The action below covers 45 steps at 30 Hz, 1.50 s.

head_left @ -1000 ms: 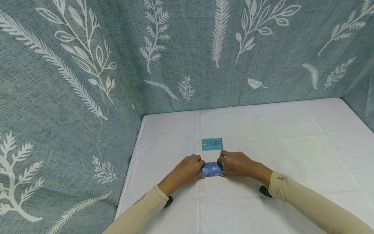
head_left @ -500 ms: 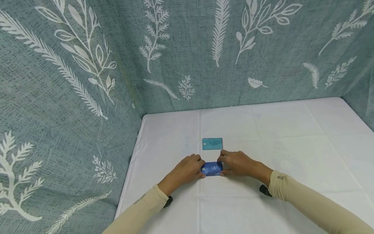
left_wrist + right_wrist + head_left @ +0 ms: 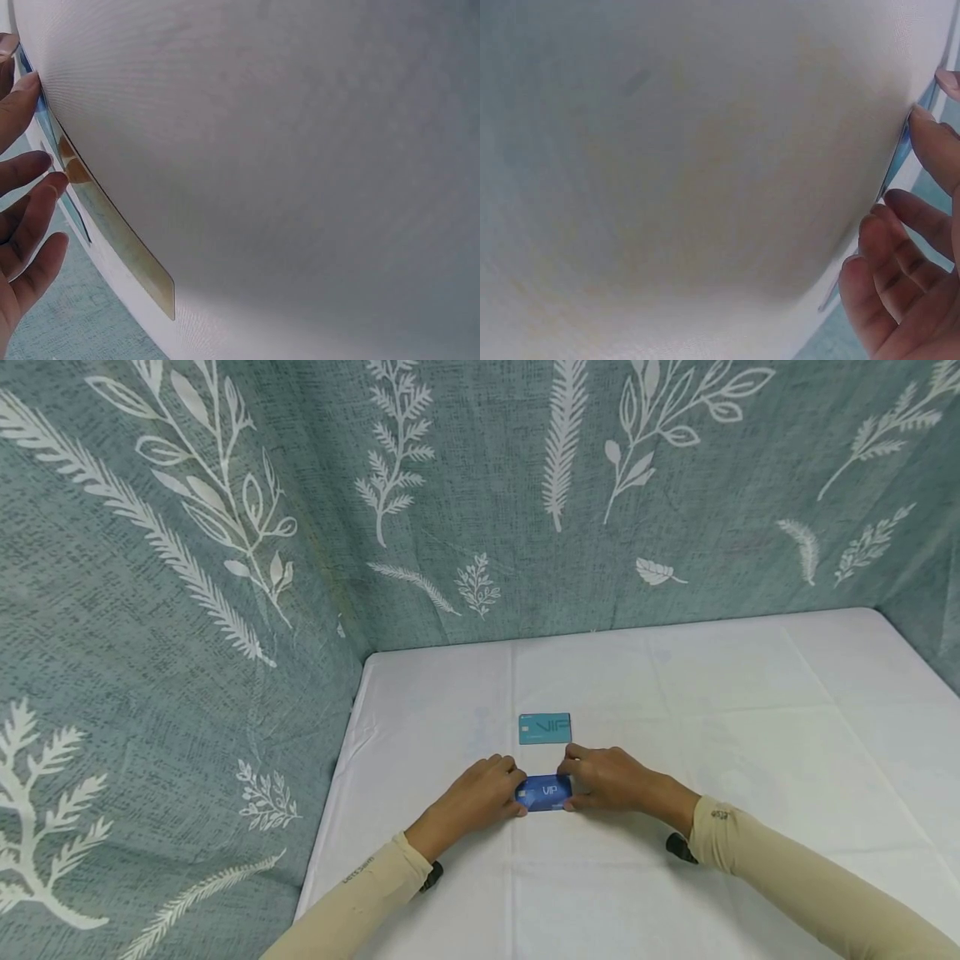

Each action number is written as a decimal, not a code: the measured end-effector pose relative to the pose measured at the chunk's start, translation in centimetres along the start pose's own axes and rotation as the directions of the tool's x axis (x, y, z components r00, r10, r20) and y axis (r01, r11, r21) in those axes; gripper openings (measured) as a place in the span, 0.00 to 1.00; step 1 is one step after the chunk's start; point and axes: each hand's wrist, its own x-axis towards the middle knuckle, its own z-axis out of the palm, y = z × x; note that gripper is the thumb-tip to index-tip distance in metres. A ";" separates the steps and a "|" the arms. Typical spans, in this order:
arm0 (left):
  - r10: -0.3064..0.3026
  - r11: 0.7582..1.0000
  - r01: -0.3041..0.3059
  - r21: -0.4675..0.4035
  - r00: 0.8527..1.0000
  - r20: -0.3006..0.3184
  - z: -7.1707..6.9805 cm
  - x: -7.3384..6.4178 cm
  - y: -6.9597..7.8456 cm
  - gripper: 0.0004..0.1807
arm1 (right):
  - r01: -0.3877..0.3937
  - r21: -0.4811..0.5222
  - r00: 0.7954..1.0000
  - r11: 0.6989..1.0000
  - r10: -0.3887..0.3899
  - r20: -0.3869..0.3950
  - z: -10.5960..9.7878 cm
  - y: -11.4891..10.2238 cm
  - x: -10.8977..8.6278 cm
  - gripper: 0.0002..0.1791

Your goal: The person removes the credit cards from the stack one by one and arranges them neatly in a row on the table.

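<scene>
A blue bank card (image 3: 545, 793) with "VIP" on it lies lengthwise between my two hands, low at the white table. At its left end my left hand (image 3: 480, 792) grips it, thumb at the near corner and fingers at the far corner. My right hand (image 3: 611, 781) holds the right end in the same way. Seen nearly edge-on in the left wrist view, a shiny card (image 3: 124, 236) mirrors the fingers. The right wrist view catches only a thin blue strip of card (image 3: 901, 150) beside the thumb. Just behind lies a teal VIP bank card (image 3: 544, 728), flat on the tablecloth.
A white cloth with fold creases covers the table (image 3: 750, 718). Grey-green curtains (image 3: 480, 510) with white leaf prints hang behind it and along the left side. Black wrist devices (image 3: 681, 849) sit under the beige sleeves (image 3: 795, 868).
</scene>
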 end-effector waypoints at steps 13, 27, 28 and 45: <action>0.027 0.999 -0.026 0.023 1.000 -0.008 -0.1 0.1 -0.1 0.25 | 0.016 -0.010 1.000 1.000 -0.016 -0.013 -0.4 -0.2 0.1 0.26; -0.025 0.997 0.023 0.072 0.999 0.032 -0.8 1.0 -1.3 0.25 | -0.048 -0.063 0.994 0.997 0.042 -0.096 -2.1 1.2 0.8 0.25; -0.029 0.997 0.027 0.069 0.999 0.029 -0.9 1.1 -1.4 0.25 | -0.053 -0.065 0.994 0.996 0.046 -0.102 -2.2 1.3 0.9 0.24; -0.136 0.988 0.134 0.071 0.991 0.019 -0.6 2.9 -4.7 0.20 | -0.153 -0.084 0.979 0.985 0.140 -0.149 -3.5 3.0 3.0 0.24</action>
